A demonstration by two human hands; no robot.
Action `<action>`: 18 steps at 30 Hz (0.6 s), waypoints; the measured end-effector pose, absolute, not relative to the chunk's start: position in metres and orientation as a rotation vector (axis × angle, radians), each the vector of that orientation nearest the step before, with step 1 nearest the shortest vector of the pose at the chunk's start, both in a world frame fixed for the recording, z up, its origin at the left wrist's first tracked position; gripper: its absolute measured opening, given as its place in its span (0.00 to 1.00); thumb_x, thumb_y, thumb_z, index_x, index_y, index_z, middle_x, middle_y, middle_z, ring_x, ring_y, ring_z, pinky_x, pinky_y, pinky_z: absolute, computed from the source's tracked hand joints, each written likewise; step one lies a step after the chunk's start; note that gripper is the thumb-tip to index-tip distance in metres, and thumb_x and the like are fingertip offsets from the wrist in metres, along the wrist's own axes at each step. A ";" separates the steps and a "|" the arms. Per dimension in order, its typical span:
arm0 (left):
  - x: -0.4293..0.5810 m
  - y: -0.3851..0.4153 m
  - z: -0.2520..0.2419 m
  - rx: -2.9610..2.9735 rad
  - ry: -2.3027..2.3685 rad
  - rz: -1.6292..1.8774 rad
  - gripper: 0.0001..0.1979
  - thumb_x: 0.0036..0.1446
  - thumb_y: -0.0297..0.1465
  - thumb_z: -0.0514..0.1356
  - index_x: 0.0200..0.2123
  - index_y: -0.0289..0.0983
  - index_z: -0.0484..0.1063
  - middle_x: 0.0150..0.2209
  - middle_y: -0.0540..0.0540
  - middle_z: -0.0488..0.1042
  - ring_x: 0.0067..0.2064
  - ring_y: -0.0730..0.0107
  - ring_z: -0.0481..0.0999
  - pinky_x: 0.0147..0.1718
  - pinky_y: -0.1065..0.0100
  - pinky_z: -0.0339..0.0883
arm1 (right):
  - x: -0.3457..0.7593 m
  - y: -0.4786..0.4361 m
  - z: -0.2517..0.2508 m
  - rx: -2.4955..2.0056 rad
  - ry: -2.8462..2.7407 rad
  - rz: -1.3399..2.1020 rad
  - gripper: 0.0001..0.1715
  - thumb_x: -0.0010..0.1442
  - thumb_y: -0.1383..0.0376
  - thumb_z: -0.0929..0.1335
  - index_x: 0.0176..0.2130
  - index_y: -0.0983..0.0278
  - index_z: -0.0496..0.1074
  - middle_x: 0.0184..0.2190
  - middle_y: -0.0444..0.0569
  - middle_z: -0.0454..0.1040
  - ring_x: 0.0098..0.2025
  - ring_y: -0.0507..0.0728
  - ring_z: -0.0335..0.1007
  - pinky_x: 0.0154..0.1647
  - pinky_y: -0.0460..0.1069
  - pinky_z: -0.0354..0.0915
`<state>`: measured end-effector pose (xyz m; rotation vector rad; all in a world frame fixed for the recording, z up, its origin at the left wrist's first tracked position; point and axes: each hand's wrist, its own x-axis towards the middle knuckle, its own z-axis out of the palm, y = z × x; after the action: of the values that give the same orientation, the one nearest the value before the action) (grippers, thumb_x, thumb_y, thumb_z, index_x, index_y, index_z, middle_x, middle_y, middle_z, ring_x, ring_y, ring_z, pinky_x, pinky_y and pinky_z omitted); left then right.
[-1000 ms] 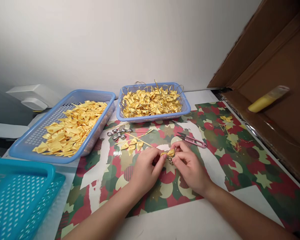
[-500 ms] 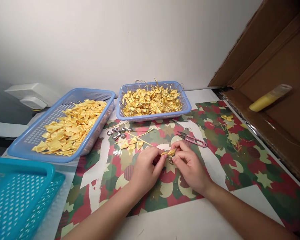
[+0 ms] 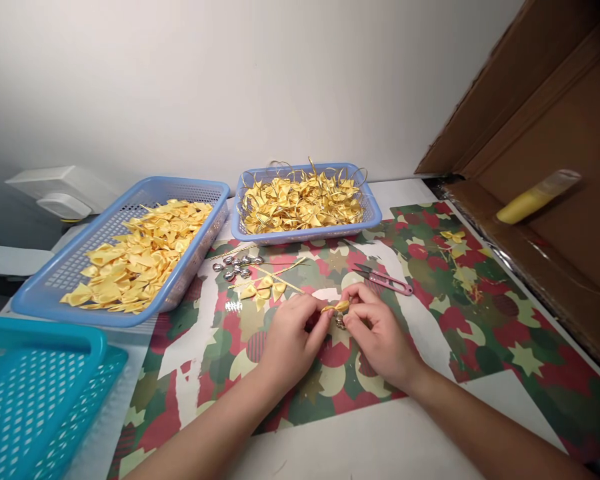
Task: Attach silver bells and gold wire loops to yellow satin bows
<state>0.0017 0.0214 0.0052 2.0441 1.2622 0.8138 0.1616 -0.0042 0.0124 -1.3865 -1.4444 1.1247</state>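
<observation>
My left hand and my right hand meet over the patterned paper, fingers pinched together on a small yellow ribbon bow with a little silver bell hanging beneath it. Both hands are closed on this piece. Just left of them lie loose yellow bows and thin gold cords. Several silver bells sit a bit farther back. Pink thread snips lie right behind my right hand.
A blue basket of plain yellow bows stands at the left; another blue basket of bows with gold loops stands at the back. Turquoise baskets sit near left. A cardboard box with a yellow tube is at the right.
The view has hardly shifted. My fingers have worked slightly on the bow, which stays between both hands at the same spot.
</observation>
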 end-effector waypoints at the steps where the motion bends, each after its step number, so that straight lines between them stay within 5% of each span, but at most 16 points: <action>1: 0.002 0.021 0.005 2.048 1.262 0.813 0.12 0.64 0.31 0.54 0.27 0.38 0.66 0.25 0.51 0.69 0.29 0.70 0.67 0.29 0.69 0.59 | 0.161 -0.004 0.012 -1.386 -1.446 1.118 0.18 0.57 0.69 0.62 0.18 0.65 0.53 0.37 0.47 0.62 0.38 0.53 0.61 0.39 0.49 0.55; 18: 0.001 0.021 0.001 2.192 1.211 0.851 0.09 0.64 0.28 0.54 0.31 0.38 0.69 0.28 0.49 0.72 0.32 0.68 0.70 0.32 0.68 0.63 | 0.157 -0.005 0.008 -1.425 -1.595 0.922 0.17 0.57 0.73 0.60 0.20 0.65 0.51 0.32 0.46 0.60 0.38 0.54 0.58 0.39 0.50 0.56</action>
<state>0.0008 0.0210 0.0012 2.1916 1.2111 0.8512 0.1569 -0.0050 0.0077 -1.4253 -1.5947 0.9223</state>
